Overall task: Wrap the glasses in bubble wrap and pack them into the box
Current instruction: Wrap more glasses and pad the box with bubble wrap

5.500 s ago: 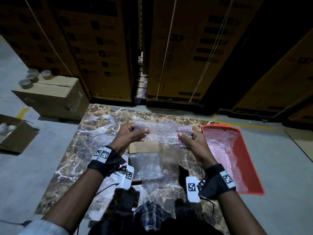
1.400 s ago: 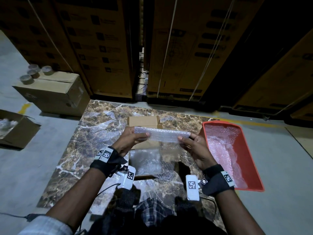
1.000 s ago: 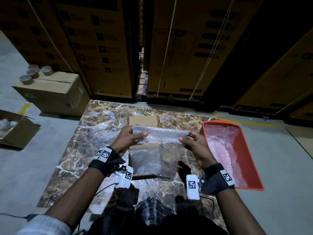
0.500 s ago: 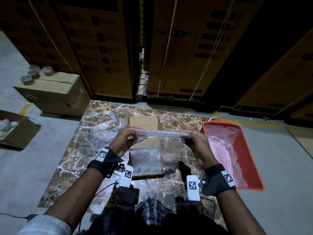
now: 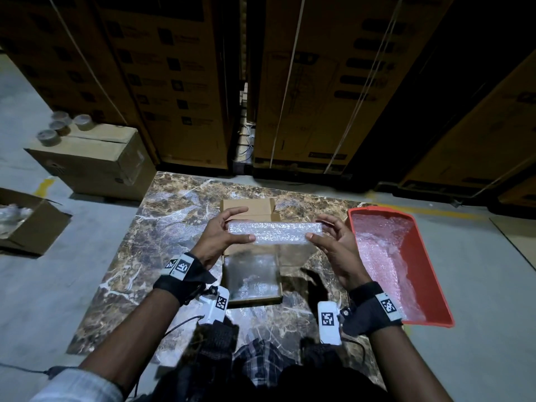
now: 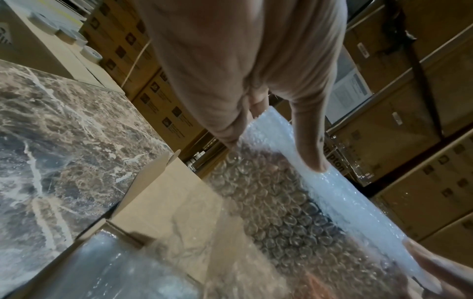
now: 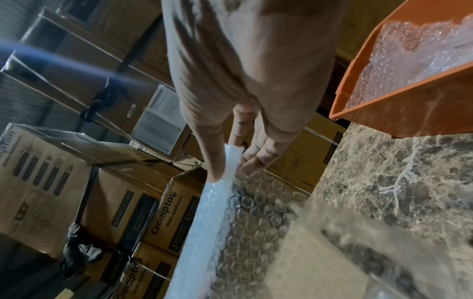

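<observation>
Marble slab (image 5: 174, 227) | bubble-wrap roll (image 5: 275, 233) pinched endwise between both hands' fingers (image 5: 246, 238)

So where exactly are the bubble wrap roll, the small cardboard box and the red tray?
bubble wrap roll (image 5: 274, 233): head view, middle of the rolled part held between both hands.
small cardboard box (image 5: 246, 205): head view, its open back flap.
red tray (image 5: 427, 272): head view, its right inner wall.

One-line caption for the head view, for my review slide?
Both hands, left hand and right hand, pinch a bubble wrap roll above the open box.
</observation>
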Available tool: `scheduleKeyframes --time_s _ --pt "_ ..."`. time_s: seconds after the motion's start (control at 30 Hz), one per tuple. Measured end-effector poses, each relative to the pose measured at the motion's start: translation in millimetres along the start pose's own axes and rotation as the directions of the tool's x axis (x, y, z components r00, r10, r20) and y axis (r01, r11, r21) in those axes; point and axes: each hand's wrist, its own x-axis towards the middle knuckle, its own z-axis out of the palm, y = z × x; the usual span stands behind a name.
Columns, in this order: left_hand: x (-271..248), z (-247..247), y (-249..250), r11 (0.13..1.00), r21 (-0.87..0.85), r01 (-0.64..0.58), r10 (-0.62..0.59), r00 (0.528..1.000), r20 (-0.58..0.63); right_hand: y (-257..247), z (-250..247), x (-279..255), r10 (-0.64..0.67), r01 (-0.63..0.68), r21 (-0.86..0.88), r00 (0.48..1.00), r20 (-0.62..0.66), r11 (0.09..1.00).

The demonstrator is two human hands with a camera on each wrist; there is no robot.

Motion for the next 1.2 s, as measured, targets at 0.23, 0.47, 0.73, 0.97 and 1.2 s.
scheduleKeyframes --time_s 0.23,0.47,0.73,0.97,1.2 --pt "-3.7 3.0 5.9 0.996 0.087 -0.022 0.018 0.999 0.047 3.3 -0.9 4.0 0.22 -0.221 0.053 0.975 0.035 0.974" --pt "3.7 -5.0 -5.8 0.995 0.056 0.081 -0.084 0.995 0.053 3.3 0.8 2.3 0.234 -0.236 0.013 0.968 0.086 0.972" --pt "2.2 3.1 -6.8 0.995 0.042 0.088 -0.089 0.996 0.026 -0.4 5.9 -1.7 0.101 -0.097 -0.214 0.995 0.006 0.972" --pt "-4.0 6.4 0.5 0.989 -0.063 0.136 -0.135 0.991 0.013 -7.9 8.6 -6.0 -0.006 -0.001 -0.243 1.0 -0.027 0.97" --pt "-7.7 1.3 4.7 0.977 -0.095 0.193 -0.185 0.978 0.091 -4.0 -0.6 -3.1 0.059 -0.057 -0.067 0.998 0.023 0.996"
